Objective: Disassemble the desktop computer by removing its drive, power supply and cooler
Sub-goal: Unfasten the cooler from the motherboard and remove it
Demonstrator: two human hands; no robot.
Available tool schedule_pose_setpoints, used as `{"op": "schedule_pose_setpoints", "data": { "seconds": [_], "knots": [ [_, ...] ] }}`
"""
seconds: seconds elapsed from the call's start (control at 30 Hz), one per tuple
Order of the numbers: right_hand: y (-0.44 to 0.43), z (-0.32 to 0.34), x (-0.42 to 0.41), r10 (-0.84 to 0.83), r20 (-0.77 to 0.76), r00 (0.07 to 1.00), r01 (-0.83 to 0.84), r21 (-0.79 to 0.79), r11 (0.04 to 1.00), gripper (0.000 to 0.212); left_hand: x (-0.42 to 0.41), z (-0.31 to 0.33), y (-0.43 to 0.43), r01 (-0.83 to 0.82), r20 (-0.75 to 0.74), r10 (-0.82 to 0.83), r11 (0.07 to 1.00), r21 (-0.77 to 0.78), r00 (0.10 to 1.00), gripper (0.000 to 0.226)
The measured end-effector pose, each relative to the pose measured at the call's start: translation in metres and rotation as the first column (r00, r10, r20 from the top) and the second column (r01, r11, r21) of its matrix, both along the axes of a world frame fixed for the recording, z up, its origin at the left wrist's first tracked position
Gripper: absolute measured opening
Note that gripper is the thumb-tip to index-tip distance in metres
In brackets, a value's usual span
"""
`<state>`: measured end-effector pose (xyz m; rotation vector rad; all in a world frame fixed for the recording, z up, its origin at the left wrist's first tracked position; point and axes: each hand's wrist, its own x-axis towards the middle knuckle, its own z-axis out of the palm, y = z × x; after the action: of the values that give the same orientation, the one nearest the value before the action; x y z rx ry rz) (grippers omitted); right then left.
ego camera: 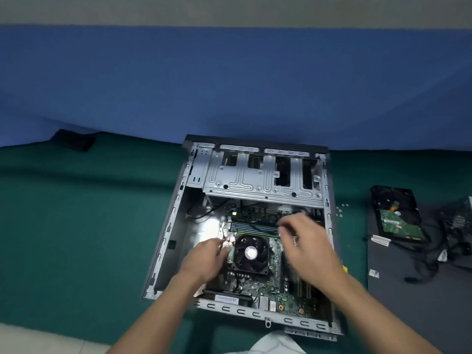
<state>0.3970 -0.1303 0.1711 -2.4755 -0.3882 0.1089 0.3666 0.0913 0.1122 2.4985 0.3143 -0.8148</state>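
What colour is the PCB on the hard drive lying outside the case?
Green PCB on a black hard drive, right of the case. Head view.

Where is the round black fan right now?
Head view, lower middle: the fan sits inside the open computer case on the green board, between the left hand and right hand.

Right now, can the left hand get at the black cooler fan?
Probably yes: the case lies open, nothing covers the cooler, and the left hand is at its left edge. The right hand is off to the other side.
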Motion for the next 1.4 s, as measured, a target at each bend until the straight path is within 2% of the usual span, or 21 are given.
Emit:
{"op": "schedule_pose_setpoints", "data": {
  "seconds": [0.07, 0.2, 0.33, 0.4, 0.5, 0.6, 0.77, 0.9, 1.0, 1.1, 1.17, 1.27, 1.3, 1.4],
  "knots": [
    [0.026, -0.015, 0.003, 0.178, -0.075, 0.981, -0.182, -0.053, 0.982, 0.026, -0.003, -0.001, 0.005, 0.026, -0.037, -0.025, 0.999, 0.042, 0.999, 0.024],
    [0.071, -0.041, 0.022, 0.376, -0.083, 0.923, -0.385, -0.173, 0.907, 0.029, -0.007, -0.004, 0.009, 0.146, -0.142, -0.138, 0.988, 0.043, 0.98, 0.017],
    [0.104, -0.057, 0.042, 0.493, -0.117, 0.862, -0.497, -0.378, 0.781, 0.03, -0.006, -0.007, 0.007, 0.224, -0.251, -0.211, 0.974, 0.023, 0.945, 0.059],
    [0.115, -0.061, 0.046, 0.526, -0.136, 0.84, -0.52, -0.482, 0.705, 0.026, -0.006, -0.008, 0.008, 0.24, -0.264, -0.227, 0.971, 0.016, 0.937, 0.068],
    [0.126, -0.063, 0.05, 0.521, -0.173, 0.836, -0.518, -0.563, 0.644, 0.018, -0.006, -0.013, 0.009, 0.285, -0.287, -0.275, 0.959, -0.008, 0.917, 0.075],
    [0.131, -0.065, 0.054, 0.472, -0.235, 0.849, -0.514, -0.57, 0.64, 0.019, -0.006, -0.017, 0.008, 0.307, -0.331, -0.298, 0.951, -0.027, 0.895, 0.079],
    [0.139, -0.072, 0.057, 0.394, -0.33, 0.858, -0.514, -0.571, 0.641, 0.036, -0.005, -0.019, 0.008, 0.336, -0.349, -0.322, 0.942, -0.022, 0.88, 0.077],
    [0.141, -0.074, 0.053, 0.361, -0.361, 0.86, -0.51, -0.577, 0.638, 0.029, -0.006, -0.021, 0.008, 0.333, -0.353, -0.322, 0.942, -0.032, 0.878, 0.076],
    [0.143, -0.076, 0.044, 0.401, -0.321, 0.858, -0.511, -0.602, 0.613, 0.028, -0.006, -0.024, 0.008, 0.339, -0.371, -0.324, 0.94, -0.028, 0.87, 0.074],
    [0.145, -0.077, 0.036, 0.495, -0.293, 0.818, -0.55, -0.648, 0.526, 0.032, -0.004, -0.024, 0.007, 0.357, -0.388, -0.338, 0.934, -0.026, 0.857, 0.071],
    [0.144, -0.075, 0.039, 0.471, -0.3, 0.83, -0.542, -0.635, 0.55, 0.03, -0.004, -0.023, 0.007, 0.35, -0.381, -0.333, 0.936, -0.026, 0.863, 0.074],
    [0.143, -0.074, 0.049, 0.3, -0.317, 0.9, -0.435, -0.598, 0.673, 0.02, -0.004, -0.025, 0.008, 0.345, -0.372, -0.331, 0.938, -0.031, 0.867, 0.077],
    [0.144, -0.074, 0.049, 0.273, -0.316, 0.909, -0.414, -0.601, 0.684, 0.019, -0.004, -0.025, 0.008, 0.348, -0.371, -0.333, 0.937, -0.027, 0.867, 0.077],
    [0.145, -0.075, 0.038, 0.375, -0.285, 0.882, -0.467, -0.629, 0.621, 0.033, -0.004, -0.026, 0.007, 0.354, -0.377, -0.334, 0.935, -0.018, 0.864, 0.073]
  ]
}}
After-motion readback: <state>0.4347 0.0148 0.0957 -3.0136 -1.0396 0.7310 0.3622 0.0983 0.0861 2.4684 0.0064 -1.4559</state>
